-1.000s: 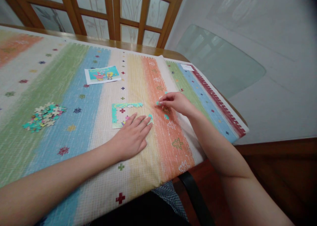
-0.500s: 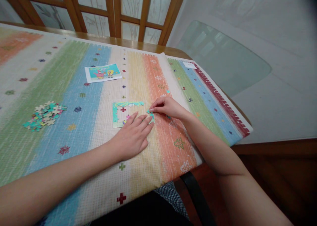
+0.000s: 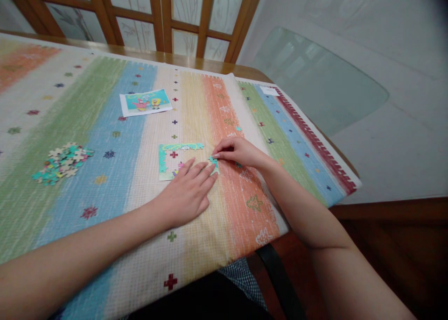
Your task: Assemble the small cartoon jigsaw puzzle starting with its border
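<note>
A partly joined jigsaw puzzle (image 3: 162, 163) lies on the table, its teal edge pieces forming a frame around bare cloth. My left hand (image 3: 191, 189) rests flat over its lower right part, fingers spread, hiding some of the bottom edge. Thumb and fingertips of my right hand (image 3: 234, 151) pinch a teal puzzle piece (image 3: 213, 159) at the frame's right side. Whether that piece is locked into its neighbours I cannot tell. A loose teal piece (image 3: 238, 128) lies just beyond my right hand, and another (image 3: 238, 165) shows partly beneath it.
A heap of loose puzzle pieces (image 3: 63, 162) sits at the left. Behind the puzzle lies a printed cartoon picture (image 3: 146, 102). A small white paper (image 3: 269, 91) is near the table's far right edge. The striped tablecloth (image 3: 122, 180) covers the table; a wall stands to the right.
Both hands stay almost where they were. The piece under my right fingertips has shifted very slightly, and the view has moved a little.
</note>
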Motion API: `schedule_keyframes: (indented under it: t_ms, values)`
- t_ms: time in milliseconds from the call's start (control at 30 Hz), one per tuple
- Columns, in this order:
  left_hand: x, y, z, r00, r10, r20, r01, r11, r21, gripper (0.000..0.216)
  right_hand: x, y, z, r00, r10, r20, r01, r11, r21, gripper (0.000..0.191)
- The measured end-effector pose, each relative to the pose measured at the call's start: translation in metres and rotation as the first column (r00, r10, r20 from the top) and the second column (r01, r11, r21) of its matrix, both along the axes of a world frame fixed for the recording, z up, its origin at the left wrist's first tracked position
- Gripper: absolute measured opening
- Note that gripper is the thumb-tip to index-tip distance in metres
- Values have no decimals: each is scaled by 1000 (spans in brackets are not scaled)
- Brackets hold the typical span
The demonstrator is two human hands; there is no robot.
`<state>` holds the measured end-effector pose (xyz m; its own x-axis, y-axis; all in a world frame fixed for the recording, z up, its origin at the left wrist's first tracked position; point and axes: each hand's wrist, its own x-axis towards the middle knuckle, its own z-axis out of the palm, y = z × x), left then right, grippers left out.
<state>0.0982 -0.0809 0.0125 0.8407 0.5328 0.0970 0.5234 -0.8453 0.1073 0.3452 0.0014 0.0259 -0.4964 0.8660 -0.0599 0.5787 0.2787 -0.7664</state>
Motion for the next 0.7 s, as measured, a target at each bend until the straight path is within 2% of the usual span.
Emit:
schedule_keyframes:
  t_ms: [233, 400, 500, 600, 700]
  values:
    - [0, -1, -1, 1000, 4, 15, -4, 1000, 3, 49, 1, -12, 4, 999, -34, 10, 34, 999, -16, 17]
    - [0, -1, -1, 1000, 4, 14, -4, 1000, 2, 49, 0, -16, 6, 1000, -15, 5, 14, 999, 38, 14]
    - [0, -1, -2, 1000, 4, 18, -4, 1000, 2, 49, -2, -17, 4, 995, -95, -29, 93, 995, -41, 15]
    - [1, -1, -1, 1000, 6, 14, -6, 1000, 2, 50, -7, -17, -2, 974, -200, -106, 187, 975, -123, 27]
    - [1, -1, 0, 1000, 5, -4, -5, 1000, -5, 50, -11, -16, -7, 954, -258, -151, 239, 962, -132, 34]
